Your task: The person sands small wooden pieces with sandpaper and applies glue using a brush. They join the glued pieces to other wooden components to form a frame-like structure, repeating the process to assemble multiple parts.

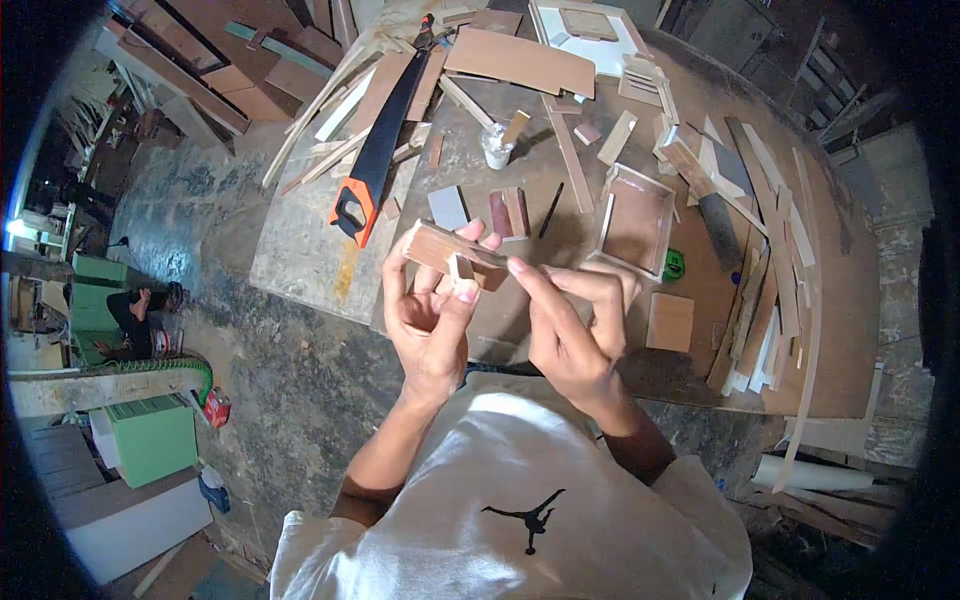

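My left hand is closed around a small wooden assembly, a flat reddish-brown strip with a short pale block joined to it. The thumb presses against the block, and the fingers support the strip from behind. My right hand has its index finger stretched out, its tip touching the strip's right end. Its other fingers are loosely bent, and I see nothing held in them. Beyond the hands on the table lie a grey-white square, a reddish wooden block and a black pen.
A handsaw with an orange-and-black handle lies at the table's left side. Further back stands a white cup of pale paste. A shallow wooden tray, a green tape measure and a square panel are at right, near heaped wood strips.
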Tool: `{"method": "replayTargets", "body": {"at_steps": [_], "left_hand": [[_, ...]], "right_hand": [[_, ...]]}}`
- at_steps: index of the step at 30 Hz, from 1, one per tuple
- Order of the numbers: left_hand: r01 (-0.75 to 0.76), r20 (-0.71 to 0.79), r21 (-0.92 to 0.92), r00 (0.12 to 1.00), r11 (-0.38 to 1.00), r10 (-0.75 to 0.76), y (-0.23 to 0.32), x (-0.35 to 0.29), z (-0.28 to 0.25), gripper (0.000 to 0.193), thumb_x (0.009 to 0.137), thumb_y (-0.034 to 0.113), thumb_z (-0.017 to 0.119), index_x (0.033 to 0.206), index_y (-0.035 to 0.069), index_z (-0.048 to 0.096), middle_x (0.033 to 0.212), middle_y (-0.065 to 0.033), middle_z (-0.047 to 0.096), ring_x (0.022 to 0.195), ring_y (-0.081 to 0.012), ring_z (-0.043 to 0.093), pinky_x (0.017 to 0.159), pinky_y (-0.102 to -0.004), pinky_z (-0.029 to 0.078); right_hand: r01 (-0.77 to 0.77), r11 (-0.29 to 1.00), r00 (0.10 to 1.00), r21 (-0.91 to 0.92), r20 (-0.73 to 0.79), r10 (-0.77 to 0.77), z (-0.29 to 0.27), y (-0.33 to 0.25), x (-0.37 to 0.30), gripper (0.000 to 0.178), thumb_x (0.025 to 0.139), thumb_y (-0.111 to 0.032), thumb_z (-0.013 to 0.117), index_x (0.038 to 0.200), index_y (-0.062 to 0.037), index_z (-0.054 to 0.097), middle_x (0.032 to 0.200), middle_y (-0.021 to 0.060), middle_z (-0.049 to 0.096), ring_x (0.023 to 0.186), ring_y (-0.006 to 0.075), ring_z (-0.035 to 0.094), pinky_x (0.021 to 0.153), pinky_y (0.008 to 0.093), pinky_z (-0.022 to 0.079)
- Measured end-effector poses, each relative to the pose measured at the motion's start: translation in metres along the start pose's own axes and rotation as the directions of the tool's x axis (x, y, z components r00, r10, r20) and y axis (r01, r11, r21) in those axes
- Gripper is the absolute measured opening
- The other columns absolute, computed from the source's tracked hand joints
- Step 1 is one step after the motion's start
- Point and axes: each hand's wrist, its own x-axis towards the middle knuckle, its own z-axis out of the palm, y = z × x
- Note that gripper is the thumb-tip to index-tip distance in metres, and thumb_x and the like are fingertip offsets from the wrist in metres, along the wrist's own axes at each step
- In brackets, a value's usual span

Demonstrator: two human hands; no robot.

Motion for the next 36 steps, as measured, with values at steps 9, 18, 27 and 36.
{"method": "replayTargets", "body": {"at_steps": [9, 18, 27, 36], "left_hand": [[0.006, -0.017, -0.058, 1.0, 0.998, -0.007, 0.0, 0.0, -0.002, 0.063, 0.089, -0.005, 0.057, 0.143, 0.003, 0.025, 0.136, -0.0319, 0.046, 0.124, -0.0395, 0.053, 0.104, -0.0459, 0.045], [0.001, -0.015, -0.08, 1.0, 0.997, -0.002, -0.002, -0.001, 0.002, 0.063, 0.09, -0.003, 0.058, 0.143, 0.002, 0.024, 0.136, -0.0316, 0.046, 0.124, -0.0393, 0.053, 0.104, -0.0462, 0.045], [-0.028, 0.049, -0.078, 0.998, 0.997, 0.032, -0.001, 0.002, 0.009, 0.063, 0.089, -0.005, 0.058, 0.143, 0.002, 0.024, 0.135, -0.0317, 0.047, 0.124, -0.0378, 0.053, 0.103, -0.0455, 0.046], [-0.059, 0.049, -0.103, 0.997, 0.993, 0.064, -0.002, 0.0, 0.01, 0.064, 0.09, -0.003, 0.059, 0.143, 0.001, 0.023, 0.136, -0.0312, 0.047, 0.125, -0.038, 0.053, 0.105, -0.0451, 0.044]], "right_hand": [[-0.042, 0.998, 0.998, -0.037, 0.038, 0.043, -0.003, -0.004, -0.012, 0.037, 0.073, 0.005, 0.07, 0.106, -0.0111, 0.075, 0.09, 0.0024, 0.056, 0.083, 0.0205, 0.051, 0.074, 0.0323, 0.041], [-0.062, 0.998, 0.996, 0.019, 0.058, 0.061, 0.003, -0.004, -0.019, 0.039, 0.075, 0.006, 0.068, 0.109, -0.0106, 0.074, 0.089, 0.0021, 0.054, 0.081, 0.0197, 0.052, 0.073, 0.0326, 0.041], [-0.078, 0.986, 0.997, 0.144, -0.007, 0.08, 0.011, -0.003, -0.022, 0.037, 0.074, 0.012, 0.067, 0.106, -0.005, 0.074, 0.088, 0.0059, 0.051, 0.08, 0.0208, 0.051, 0.068, 0.0304, 0.044], [-0.038, 0.998, 0.999, 0.055, -0.008, 0.038, 0.0, -0.003, -0.011, 0.038, 0.074, 0.014, 0.068, 0.107, -0.0055, 0.074, 0.087, 0.0057, 0.051, 0.079, 0.0194, 0.052, 0.066, 0.0288, 0.044]]}}
